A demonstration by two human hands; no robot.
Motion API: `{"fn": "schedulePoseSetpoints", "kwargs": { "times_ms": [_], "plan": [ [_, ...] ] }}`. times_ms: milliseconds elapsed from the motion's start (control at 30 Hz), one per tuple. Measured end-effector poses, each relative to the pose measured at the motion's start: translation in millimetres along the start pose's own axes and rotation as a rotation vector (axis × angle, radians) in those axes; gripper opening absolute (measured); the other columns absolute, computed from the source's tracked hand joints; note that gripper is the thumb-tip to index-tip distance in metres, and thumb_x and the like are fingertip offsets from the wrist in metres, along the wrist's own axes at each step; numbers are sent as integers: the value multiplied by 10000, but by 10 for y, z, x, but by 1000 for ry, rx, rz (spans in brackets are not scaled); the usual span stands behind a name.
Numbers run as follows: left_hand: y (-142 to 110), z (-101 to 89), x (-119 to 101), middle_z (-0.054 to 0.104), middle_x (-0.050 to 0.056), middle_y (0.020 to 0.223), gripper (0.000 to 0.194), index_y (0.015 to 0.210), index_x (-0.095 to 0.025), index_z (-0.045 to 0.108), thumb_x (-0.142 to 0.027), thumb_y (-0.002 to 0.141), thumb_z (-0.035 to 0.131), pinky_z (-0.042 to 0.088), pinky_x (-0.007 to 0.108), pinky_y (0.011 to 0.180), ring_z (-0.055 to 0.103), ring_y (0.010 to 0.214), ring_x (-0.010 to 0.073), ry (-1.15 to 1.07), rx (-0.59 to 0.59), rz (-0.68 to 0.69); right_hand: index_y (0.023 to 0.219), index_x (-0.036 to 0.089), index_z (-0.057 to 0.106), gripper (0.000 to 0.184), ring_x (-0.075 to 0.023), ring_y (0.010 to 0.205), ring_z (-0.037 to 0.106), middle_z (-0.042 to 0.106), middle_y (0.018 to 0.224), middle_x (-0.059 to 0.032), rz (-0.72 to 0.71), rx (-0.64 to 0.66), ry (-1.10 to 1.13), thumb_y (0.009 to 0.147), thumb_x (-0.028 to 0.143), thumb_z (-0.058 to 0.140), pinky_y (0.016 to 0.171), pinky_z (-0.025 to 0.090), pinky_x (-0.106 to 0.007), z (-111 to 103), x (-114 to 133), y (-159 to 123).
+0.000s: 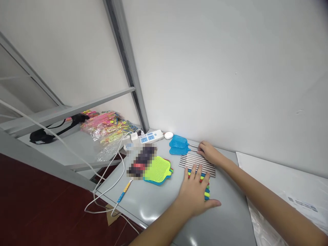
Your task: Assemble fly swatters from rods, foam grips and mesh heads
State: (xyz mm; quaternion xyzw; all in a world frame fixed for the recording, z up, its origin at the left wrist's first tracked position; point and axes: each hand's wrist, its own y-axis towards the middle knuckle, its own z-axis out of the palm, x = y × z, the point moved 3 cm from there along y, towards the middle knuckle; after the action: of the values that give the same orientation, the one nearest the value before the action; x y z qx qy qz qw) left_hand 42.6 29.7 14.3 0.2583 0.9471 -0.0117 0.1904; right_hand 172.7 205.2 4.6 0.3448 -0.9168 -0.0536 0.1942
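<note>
My left hand lies palm down with fingers spread over a row of coloured plastic handles in blue, yellow, green and red. Just beyond its fingertips is a row of shiny metal rods, side by side. My right hand has its fingers curled at the ends of the metal shafts of two blue fly swatters, which lie near the wall; its fingertips are partly hidden. To the left, a stack of fly swatter heads rests on the table, a yellow-green one on top.
A blurred-out object lies beside the swatter heads, with a cable running from it. A power strip and a white round object stand by the wall. Bagged colourful items fill the left shelf. White plastic sheeting lies at right.
</note>
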Motion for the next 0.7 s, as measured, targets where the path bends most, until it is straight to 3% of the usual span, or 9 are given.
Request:
{"fn": "schedulePoseSetpoints", "kwargs": {
  "times_ms": [300,567,700],
  "plan": [
    [192,-3,49,112,106,1632,868,1558,-240,205,-737,867,374,63,634,1168,27,1494,381,22,18,-17,852,186,560,120,-233,905,538,586,956,-103,56,-19,-19,946,220,492,815,451,-371,3,-5,26],
    [193,5,45,134,106,1628,844,1554,-238,224,-726,879,366,52,643,1170,21,1496,373,38,2,-15,873,205,528,164,-207,885,568,599,972,-90,81,-24,18,984,233,410,789,453,-332,-158,271,22],
    [181,-4,43,147,109,1627,832,1554,-244,220,-721,886,357,33,637,1173,37,1496,370,48,-7,2,878,219,524,159,-197,826,600,634,974,-81,137,-39,37,980,257,408,733,453,-316,-374,439,-119]
  ]
}}
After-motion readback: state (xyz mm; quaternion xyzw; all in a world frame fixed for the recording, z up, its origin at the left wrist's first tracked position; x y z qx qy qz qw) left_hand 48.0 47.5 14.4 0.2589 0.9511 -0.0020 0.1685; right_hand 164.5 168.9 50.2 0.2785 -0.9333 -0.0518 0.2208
